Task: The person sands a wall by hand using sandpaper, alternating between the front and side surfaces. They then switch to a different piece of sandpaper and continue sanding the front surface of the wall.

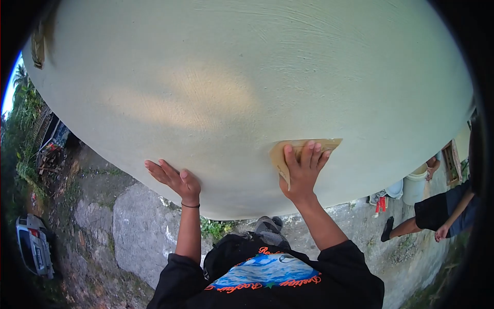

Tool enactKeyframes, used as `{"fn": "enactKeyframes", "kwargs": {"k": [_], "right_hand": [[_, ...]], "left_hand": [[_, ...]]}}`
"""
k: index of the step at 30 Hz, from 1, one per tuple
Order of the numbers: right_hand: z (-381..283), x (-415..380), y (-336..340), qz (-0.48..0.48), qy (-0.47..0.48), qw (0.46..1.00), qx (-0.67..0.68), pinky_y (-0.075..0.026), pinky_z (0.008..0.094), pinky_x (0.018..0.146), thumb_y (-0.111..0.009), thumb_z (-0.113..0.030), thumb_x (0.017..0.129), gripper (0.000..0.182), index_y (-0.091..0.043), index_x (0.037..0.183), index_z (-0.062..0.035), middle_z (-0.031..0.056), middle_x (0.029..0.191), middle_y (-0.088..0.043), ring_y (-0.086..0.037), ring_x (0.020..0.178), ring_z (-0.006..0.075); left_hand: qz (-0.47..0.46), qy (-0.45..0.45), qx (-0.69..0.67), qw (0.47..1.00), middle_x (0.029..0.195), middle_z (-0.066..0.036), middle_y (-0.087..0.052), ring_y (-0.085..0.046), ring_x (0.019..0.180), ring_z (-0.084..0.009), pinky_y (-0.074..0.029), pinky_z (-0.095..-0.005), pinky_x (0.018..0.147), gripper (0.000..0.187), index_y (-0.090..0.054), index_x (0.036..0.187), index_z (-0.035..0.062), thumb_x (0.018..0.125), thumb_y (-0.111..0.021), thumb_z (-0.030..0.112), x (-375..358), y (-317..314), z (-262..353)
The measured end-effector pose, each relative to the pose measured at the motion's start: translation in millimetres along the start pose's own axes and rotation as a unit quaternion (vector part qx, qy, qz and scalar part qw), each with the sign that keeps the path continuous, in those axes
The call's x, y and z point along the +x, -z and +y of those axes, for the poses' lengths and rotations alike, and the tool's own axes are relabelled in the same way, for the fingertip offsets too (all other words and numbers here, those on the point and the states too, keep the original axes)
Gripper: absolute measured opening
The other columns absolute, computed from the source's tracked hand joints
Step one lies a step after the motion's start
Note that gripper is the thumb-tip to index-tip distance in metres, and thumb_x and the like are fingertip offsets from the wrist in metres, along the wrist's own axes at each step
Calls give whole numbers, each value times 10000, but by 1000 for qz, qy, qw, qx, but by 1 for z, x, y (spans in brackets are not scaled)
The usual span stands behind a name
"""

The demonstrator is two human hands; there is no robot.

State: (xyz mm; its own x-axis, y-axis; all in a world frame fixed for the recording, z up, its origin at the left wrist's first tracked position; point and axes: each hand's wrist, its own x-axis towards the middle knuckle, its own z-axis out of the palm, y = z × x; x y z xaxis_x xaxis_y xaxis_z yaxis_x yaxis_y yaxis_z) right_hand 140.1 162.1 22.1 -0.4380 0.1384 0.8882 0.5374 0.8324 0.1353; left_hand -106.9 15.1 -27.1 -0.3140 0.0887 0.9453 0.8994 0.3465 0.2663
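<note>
A pale, painted-looking wall point(206, 92) fills the upper view, bulging in the wide lens and marked with faint streaks. My right hand point(303, 170) presses a folded brown sheet of sandpaper point(278, 155) flat against its lower part, the fingertips lying over the sheet. Some of the sandpaper is hidden beneath the palm and fingers. To the left, my left hand point(177, 180) rests on the same wall with fingers extended and nothing held. A thin dark band point(190, 206) circles that wrist.
Another person point(437, 213) stands at the right, near a pale bucket point(413, 189) and red-handled items point(381, 202). A white vehicle point(35, 246) is at lower left. Rough concrete point(139, 226) lies below. A brown strip point(37, 47) hangs at upper left.
</note>
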Motion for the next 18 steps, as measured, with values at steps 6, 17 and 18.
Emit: {"fn": "enactKeyframes", "kwargs": {"k": [6, 17, 18], "right_hand": [[69, 119, 69, 178, -199, 964, 4, 19, 544, 1070, -395, -241, 926, 537, -265, 1434, -123, 216, 1499, -88, -43, 1392, 369], [49, 65, 40, 60, -35, 996, -58, 44, 554, 1076, -445, -315, 884, 541, -336, 1404, -213, 189, 1502, -109, -31, 1400, 336], [54, 94, 49, 100, -70, 991, -55, 33, 553, 1077, -423, -326, 902, 536, -320, 1413, -203, 188, 1501, -110, -39, 1399, 340]], "left_hand": [[49, 46, -15, 998, 1503, -205, -66, -36, 1397, -349, -1, -490, 1097, 629, -210, 1435, 51, 959, -267, 458, 120, 18, 42], [43, -73, 22, 996, 1469, -256, -166, -91, 1384, -390, -21, -512, 1088, 637, -303, 1407, 64, 937, -298, 494, 140, 3, 93], [49, -78, 17, 996, 1467, -257, -170, -93, 1384, -388, -21, -510, 1089, 637, -306, 1405, 65, 937, -298, 497, 141, 2, 92]]}}
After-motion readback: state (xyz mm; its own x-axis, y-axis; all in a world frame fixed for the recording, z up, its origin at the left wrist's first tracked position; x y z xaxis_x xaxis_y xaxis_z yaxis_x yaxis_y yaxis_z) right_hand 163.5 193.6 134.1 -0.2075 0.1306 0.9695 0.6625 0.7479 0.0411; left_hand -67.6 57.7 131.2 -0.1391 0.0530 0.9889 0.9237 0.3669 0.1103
